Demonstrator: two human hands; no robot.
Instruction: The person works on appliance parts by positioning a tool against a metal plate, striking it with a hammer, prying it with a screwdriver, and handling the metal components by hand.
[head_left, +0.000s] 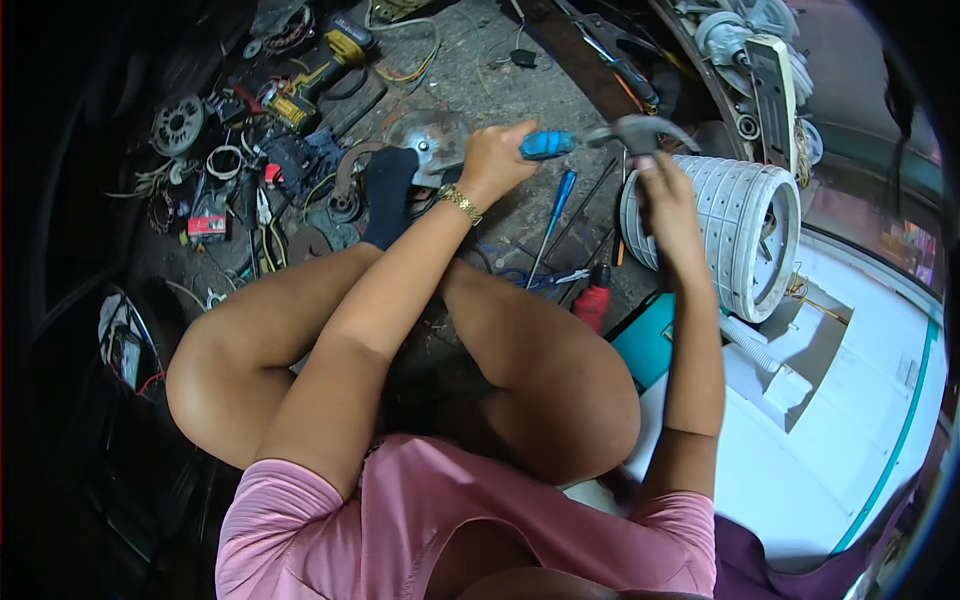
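My left hand [495, 160] is closed round a tool with a blue handle [545, 145], held over a round metal disc [425, 135] beside my dark-socked foot [390, 185]. My right hand [668, 205] grips a claw hammer [640, 137], its metal head raised just to the right of the blue handle. Below the tool lie a blue screwdriver [555, 215], thin rods and a red-handled tool [592, 305].
Cluttered motor parts, wires and a yellow-black cordless drill [300, 95] cover the floor at left. A perforated white drum [705, 230], a white appliance panel [870, 380] and a teal case [640, 345] stand at right. Metal parts line a shelf [730, 55] at upper right.
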